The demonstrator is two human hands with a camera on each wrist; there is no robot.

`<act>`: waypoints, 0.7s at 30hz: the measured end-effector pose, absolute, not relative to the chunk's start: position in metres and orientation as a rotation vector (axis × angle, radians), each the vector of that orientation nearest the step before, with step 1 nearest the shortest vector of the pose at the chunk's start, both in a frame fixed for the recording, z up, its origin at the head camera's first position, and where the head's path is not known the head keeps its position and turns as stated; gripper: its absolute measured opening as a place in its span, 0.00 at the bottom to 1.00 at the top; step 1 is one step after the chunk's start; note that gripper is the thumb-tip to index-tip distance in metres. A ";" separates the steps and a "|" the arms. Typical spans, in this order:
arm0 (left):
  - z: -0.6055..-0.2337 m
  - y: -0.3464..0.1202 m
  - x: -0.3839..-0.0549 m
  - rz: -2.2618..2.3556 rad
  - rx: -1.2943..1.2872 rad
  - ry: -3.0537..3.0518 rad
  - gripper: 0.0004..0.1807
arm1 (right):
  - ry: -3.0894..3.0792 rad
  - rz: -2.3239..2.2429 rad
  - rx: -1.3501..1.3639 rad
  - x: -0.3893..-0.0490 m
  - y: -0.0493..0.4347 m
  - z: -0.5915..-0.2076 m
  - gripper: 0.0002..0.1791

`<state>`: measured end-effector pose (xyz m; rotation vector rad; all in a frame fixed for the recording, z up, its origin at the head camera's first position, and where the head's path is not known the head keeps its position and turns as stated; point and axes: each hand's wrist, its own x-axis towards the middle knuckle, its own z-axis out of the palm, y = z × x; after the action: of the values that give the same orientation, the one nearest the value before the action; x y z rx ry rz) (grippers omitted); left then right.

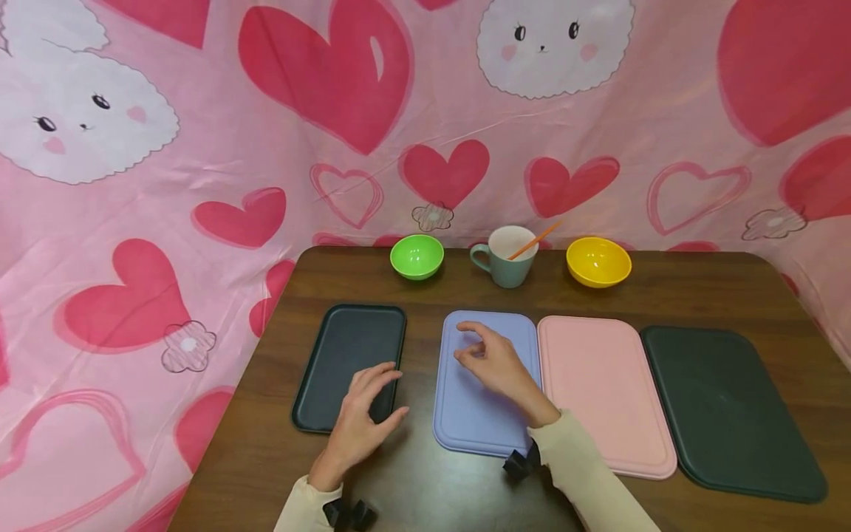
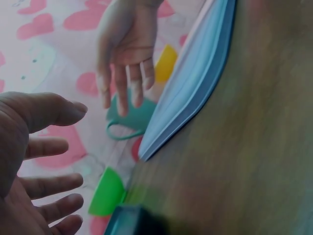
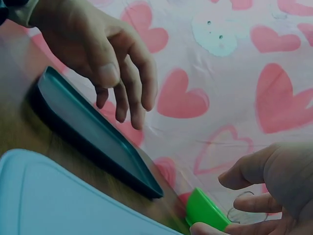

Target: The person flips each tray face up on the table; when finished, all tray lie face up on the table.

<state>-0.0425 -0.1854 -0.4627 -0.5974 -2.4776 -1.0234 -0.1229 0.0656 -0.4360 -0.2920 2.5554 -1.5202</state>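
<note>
My left hand (image 1: 359, 421) hovers over the lower right side of a small dark tray (image 1: 346, 340), fingers loosely spread and holding nothing. To its right, my right hand (image 1: 497, 362) is held above a blue-lilac rectangular board (image 1: 459, 421), its fingers bent a little and apart from the thumb. Nothing sits between those fingers. In the left wrist view the left fingers (image 2: 54, 186) are relaxed and separated. The right wrist view shows the right thumb (image 3: 244, 171) and fingers apart, with the raised rim of the dark tray (image 3: 93, 132) beyond.
Right of the blue board lie a pink board (image 1: 605, 391) and a larger dark green board (image 1: 731, 414). Along the table's back edge stand a green bowl (image 1: 417, 257), a grey-green mug (image 1: 508, 267) holding an orange stick (image 1: 535, 240), and a yellow bowl (image 1: 598, 263). Behind hangs a pink heart-patterned cloth (image 1: 332, 74).
</note>
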 end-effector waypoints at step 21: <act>-0.480 -0.140 -0.029 -0.968 -0.642 -2.618 0.37 | 2.723 -1.464 -0.211 -0.144 0.112 -0.445 0.26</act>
<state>-0.0291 -0.1402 -0.4796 -0.6422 -2.6181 -0.9680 -0.1439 0.1117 -0.4446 -0.2106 2.7232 -1.4638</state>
